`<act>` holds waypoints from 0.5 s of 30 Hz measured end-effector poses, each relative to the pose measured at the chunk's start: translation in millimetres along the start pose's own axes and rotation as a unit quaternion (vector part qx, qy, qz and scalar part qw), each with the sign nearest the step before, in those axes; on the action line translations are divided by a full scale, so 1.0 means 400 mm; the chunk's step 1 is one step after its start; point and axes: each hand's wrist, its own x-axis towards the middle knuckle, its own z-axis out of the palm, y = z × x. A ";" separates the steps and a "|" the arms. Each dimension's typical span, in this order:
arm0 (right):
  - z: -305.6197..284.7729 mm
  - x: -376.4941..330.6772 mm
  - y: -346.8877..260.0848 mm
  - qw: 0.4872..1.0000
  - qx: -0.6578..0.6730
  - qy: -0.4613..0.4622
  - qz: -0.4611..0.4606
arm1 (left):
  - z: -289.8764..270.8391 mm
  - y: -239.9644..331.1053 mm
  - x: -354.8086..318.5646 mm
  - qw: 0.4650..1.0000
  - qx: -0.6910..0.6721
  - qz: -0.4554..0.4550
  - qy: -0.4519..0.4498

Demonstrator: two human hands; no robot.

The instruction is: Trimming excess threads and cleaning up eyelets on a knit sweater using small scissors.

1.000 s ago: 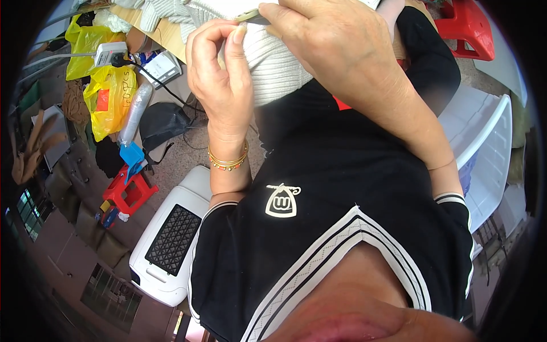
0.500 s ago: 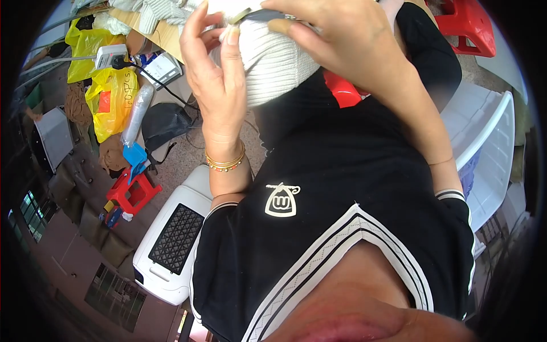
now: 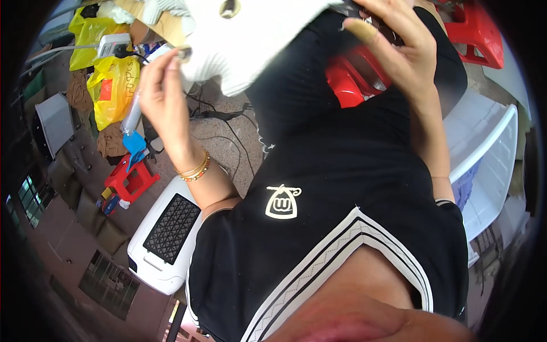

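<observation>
My left hand, with gold bangles at the wrist, is raised at the upper left. Its fingertips pinch the edge of a white ribbed fabric at a small round metal stud. A second metal ring sits higher on the fabric. My right hand is up at the top right, with a tan plaster on one finger. Its fingers curl around a dark object that I cannot make out. Below both hands is my black shirt with a pale emblem.
On the floor to the left lie yellow plastic bags, a small red stool, cables and a white appliance with a black grille. A white plastic drawer unit stands on the right. Red plastic stools are at the top right.
My hands have spread apart: the left moved left and down, the right moved right. The white fabric rose toward the top edge, uncovering more of my black shirt.
</observation>
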 end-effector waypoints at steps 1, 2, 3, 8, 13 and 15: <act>0.004 -0.008 0.007 1.000 -0.002 -0.011 0.005 | 0.006 0.008 -0.008 0.998 -0.005 -0.031 -0.047; 0.010 -0.006 0.007 1.000 0.011 -0.013 -0.006 | 0.017 0.021 -0.008 0.998 0.024 -0.002 -0.062; 0.016 -0.001 0.005 0.999 0.023 -0.015 -0.017 | 0.033 0.028 -0.008 1.000 -0.002 0.009 -0.028; 0.032 0.012 0.011 0.998 0.028 -0.015 -0.060 | 0.067 0.090 0.036 0.988 -0.033 0.148 0.006; 0.048 -0.010 0.060 0.998 -0.003 -0.042 -0.039 | 0.114 0.094 0.100 0.967 0.024 0.230 -0.111; 0.056 -0.009 0.068 0.996 0.000 -0.027 -0.081 | 0.129 0.085 0.104 0.975 -0.023 0.163 -0.148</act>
